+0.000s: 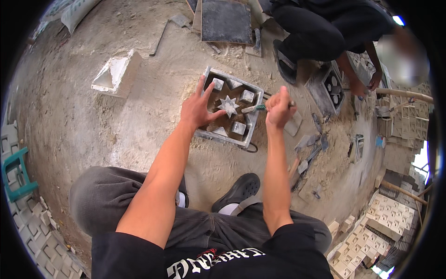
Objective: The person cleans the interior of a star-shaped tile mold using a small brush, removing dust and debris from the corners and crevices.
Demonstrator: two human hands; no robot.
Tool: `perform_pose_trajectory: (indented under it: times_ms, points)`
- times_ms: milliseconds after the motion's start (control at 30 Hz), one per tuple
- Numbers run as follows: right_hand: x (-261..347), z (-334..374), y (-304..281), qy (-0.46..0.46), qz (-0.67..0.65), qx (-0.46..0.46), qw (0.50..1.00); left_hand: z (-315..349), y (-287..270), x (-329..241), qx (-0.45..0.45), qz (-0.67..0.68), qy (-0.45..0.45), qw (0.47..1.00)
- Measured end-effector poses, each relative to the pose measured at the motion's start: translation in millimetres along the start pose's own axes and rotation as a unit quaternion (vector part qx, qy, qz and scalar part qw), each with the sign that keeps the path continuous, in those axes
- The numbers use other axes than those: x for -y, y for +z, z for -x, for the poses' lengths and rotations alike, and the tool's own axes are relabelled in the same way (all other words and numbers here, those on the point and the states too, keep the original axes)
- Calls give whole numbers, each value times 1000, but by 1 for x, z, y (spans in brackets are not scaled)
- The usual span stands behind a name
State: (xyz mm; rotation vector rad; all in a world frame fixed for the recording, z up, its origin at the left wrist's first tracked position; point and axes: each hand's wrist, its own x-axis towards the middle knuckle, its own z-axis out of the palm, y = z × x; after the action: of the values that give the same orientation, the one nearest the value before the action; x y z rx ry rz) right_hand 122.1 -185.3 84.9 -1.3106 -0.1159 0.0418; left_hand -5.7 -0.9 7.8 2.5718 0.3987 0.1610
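Note:
A square grey metal mould [254,124] lies on the dusty ground in front of me. Inside it are a raised pale star [228,106] at the centre and several raised blocks around it, with brown hollows between. My left hand [197,109] is spread open over the mould's left side, fingers on the rim and thumb reaching inward. My right hand [279,109] is closed around a small brush [260,107] with a green part. Its pale tip points into the mould, just right of the star. Most of the handle is hidden in my fist.
A white hollow block [121,73] stands at the left. A dark board [226,22] lies at the far side. A crouching person [320,32] works at another mould [320,90]. Trowels [315,151] lie at right; cast blocks [392,215] and a teal stool [17,190] flank the area.

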Motion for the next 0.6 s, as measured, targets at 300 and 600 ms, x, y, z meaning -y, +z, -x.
perform_pose_trajectory:
  times_ms: [300, 600]
  points:
    - [2, 19, 12, -25, 63, -42, 997, 2, 1, 2, -11, 2, 6, 1000]
    - [3, 13, 18, -45, 76, -64, 994, 2, 1, 3, -17, -3, 7, 1000]
